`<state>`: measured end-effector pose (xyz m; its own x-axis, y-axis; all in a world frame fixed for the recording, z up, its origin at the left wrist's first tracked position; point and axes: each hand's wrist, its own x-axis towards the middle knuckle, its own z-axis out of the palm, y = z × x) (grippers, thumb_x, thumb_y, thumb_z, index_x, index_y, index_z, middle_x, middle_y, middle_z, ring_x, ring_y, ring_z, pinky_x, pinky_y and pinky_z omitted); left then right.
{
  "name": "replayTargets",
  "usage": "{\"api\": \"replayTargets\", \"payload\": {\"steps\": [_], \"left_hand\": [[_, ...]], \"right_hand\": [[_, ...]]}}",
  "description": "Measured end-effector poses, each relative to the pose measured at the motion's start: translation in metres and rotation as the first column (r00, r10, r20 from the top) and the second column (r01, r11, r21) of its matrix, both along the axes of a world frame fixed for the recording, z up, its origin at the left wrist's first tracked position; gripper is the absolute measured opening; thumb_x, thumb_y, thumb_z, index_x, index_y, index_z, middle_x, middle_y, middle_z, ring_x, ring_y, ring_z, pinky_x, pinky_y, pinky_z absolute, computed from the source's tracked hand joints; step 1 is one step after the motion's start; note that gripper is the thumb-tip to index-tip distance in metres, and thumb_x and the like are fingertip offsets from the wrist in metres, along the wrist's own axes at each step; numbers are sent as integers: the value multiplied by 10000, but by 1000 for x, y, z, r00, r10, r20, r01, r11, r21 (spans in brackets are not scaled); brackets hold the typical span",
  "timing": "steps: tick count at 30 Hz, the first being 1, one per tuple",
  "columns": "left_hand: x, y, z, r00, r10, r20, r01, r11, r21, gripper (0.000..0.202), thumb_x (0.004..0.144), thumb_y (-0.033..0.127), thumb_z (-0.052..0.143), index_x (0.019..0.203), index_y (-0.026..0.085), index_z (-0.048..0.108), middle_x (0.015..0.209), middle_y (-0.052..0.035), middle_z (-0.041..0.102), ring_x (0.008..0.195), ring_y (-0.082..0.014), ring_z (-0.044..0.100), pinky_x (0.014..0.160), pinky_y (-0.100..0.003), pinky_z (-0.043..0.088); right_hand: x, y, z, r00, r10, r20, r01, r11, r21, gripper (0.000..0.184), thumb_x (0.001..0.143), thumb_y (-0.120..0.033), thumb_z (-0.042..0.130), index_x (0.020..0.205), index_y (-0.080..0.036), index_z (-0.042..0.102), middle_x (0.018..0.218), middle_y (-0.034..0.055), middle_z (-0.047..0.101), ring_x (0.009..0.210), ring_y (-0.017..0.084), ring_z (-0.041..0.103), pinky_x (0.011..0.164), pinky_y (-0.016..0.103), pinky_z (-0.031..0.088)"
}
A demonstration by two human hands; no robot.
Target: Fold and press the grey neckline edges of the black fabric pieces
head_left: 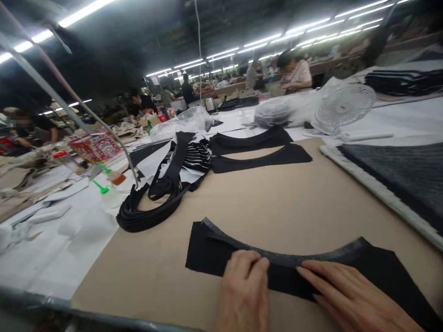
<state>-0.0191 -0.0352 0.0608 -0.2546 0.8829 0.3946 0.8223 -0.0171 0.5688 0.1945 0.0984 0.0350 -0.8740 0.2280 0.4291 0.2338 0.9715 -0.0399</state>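
Observation:
A black fabric piece point(207, 251) with a curved upper edge lies on the brown board in front of me. A dark grey strip point(287, 258) runs along that curve, partly folded over. My left hand point(244, 288) presses on the middle of the piece, its fingers bent and held together on the strip; the fingertips are partly hidden. To its right, my right hand point(346, 288) lies across the fabric with fingers stretched out, the tips touching the strip's lower side. The fabric's right end extends beyond this hand.
Two more curved black pieces point(263, 159) lie farther back on the brown board point(145, 276). A coil of black strips point(152, 221) sits left of them. Small green-tipped bottles point(110, 196), a white fan point(346, 108) and a dark grey fabric stack point(404, 170) surround the board. Several people work beyond.

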Motion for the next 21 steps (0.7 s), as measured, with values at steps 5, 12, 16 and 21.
{"api": "replayTargets", "payload": {"steps": [5,12,16,21], "left_hand": [[-46,-8,19,951,303,-68,-309,943,-120,186,926,214,450,1004,209,619,883,-57,612,857,-224,572,743,-377,503],[-58,10,20,937,168,-305,-213,969,-123,233,920,230,505,1093,294,647,1121,-53,609,1092,-250,521,916,-446,365],[-63,24,24,970,75,-231,-144,943,-300,170,907,266,538,1012,311,663,994,-4,665,1050,-222,555,1009,-515,230],[-68,32,30,992,65,-111,-111,871,-479,116,843,222,569,868,277,668,865,15,670,942,-209,558,961,-495,234]], "right_hand": [[-48,-16,32,998,36,-55,-35,999,13,389,901,-76,333,1151,-165,617,1072,82,653,957,193,614,818,310,535],[-61,-16,20,999,36,-33,-38,998,-51,465,781,4,395,1170,-156,593,988,75,631,852,186,588,769,313,505],[-60,-14,16,1000,20,-15,-21,999,-34,514,722,27,428,1169,-168,589,983,58,619,849,188,574,770,314,491],[-59,-12,17,999,34,22,-33,998,-44,519,724,22,433,1178,-176,589,981,51,614,842,188,559,783,313,490]]}}
